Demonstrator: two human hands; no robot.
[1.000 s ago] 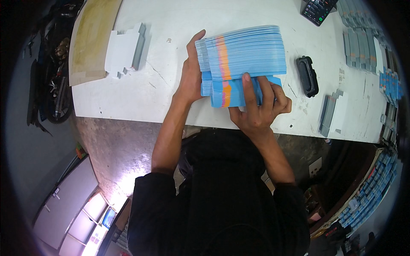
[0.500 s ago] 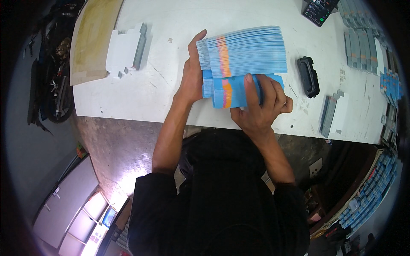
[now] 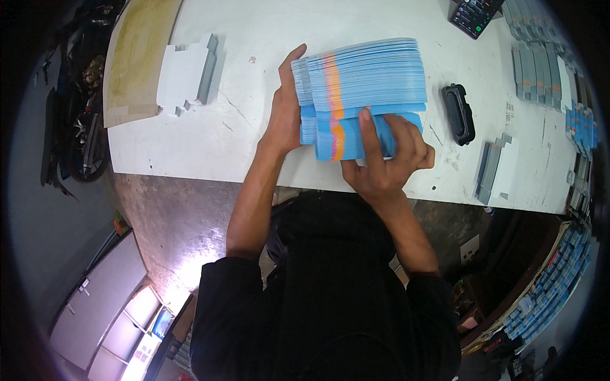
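A thick stack of flat blue folded cartons (image 3: 378, 73), with an orange and pink stripe near its left end, stands on edge on the white table. Its nearest cartons lean toward me and show a broad blue face (image 3: 352, 136). My left hand (image 3: 286, 114) is wrapped against the left end of the stack, some of its fingers hidden behind the cartons. My right hand (image 3: 391, 152) is bent over the leaning near cartons, its index fingertip at the upper edge and its thumb low on the near side.
A black oblong case (image 3: 459, 114) lies right of the stack. White and grey flat cartons (image 3: 184, 75) rest at the left beside a brown board (image 3: 136, 60), with more flat cartons (image 3: 495, 168) near the right front edge. A remote control (image 3: 475, 16) and grey bundles (image 3: 537, 73) occupy the far right.
One or more cartons have tipped from the upright stack toward my right hand, opening a little more blue face. My right index finger has shifted slightly left; my left hand stays put.
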